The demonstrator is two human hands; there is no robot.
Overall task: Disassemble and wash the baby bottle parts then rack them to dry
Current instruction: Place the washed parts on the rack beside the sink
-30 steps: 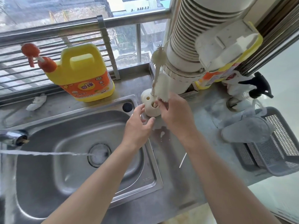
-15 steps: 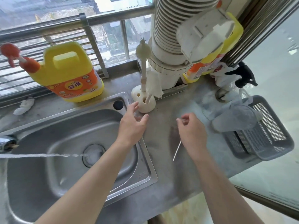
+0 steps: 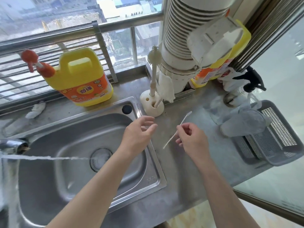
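Head view shows the right hand [image 3: 191, 139] pinching a thin white straw brush [image 3: 176, 130] mid-shaft above the counter [image 3: 189, 175] beside the sink's [image 3: 154, 162] right rim, light and whippy, left hand [image 3: 139, 134] open, empty.

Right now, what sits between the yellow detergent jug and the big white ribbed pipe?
In the head view, a white brush holder with a brush standing in it.

I'm at a home kitchen counter by a high window: a stainless steel sink [image 3: 82, 162] with running tap water [image 3: 46, 157], a yellow dish-soap jug [image 3: 80, 78], and a grey plastic drying basket [image 3: 279, 142].
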